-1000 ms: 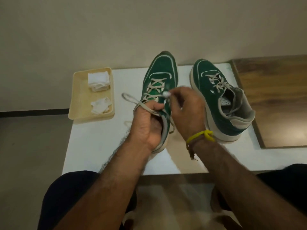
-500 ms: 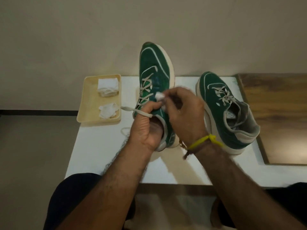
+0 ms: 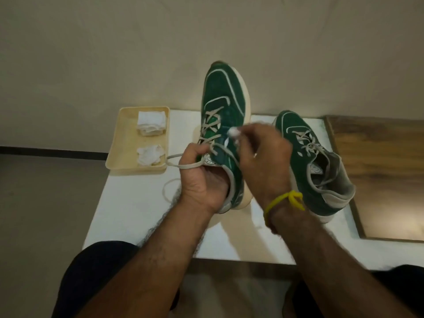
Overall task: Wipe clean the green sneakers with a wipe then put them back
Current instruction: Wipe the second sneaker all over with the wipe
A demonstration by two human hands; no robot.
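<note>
The left hand grasps a green suede sneaker with a cream sole and pale laces from inside its opening, fingers curled into the collar near the heel, and holds it lifted off the white tabletop. The shoe's long axis runs away from that hand, toe pointing up and forward toward the beige wall, upper facing the camera. A loose lace loop trails out just left of the left hand's knuckles.

The right hand, with a yellow band at its wrist, pinches a small crumpled white wipe at its fingertips and presses it against the held shoe's side, just beside the laces and just above the left hand.

To the right of the right hand, partly behind it, the second green sneaker rests sole-down on the tabletop, toe pointing away from the person, its long axis angled slightly leftward at the toe.

Left of the left hand sits a shallow cream rectangular tray holding a folded white wipe farther off and a crumpled one nearer.
</note>
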